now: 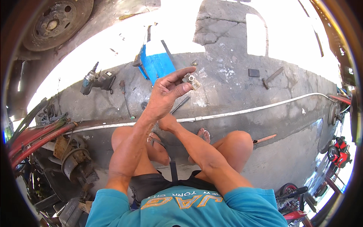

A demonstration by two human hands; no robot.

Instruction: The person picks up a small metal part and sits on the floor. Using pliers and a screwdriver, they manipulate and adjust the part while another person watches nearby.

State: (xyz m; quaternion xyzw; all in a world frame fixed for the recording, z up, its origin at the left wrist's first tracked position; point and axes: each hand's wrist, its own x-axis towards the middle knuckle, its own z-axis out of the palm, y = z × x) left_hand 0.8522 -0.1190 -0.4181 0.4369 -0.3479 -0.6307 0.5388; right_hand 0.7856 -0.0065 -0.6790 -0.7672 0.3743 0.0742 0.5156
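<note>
A small metal fitting [191,80] sits pinched between the thumb and fingertips of the left hand [168,90], raised above the concrete floor [234,90]. The right hand [166,122] is tucked behind the left forearm; whether it is closed or spread cannot be told. Just beyond the fitting lie a blue board [157,64] and a hammer [272,77]; a power tool [96,80] rests to the left. A white hose [264,108] runs across the floor ahead of the knees. Open concrete stretches to the right; machine parts [73,160] crowd the left edge.
</note>
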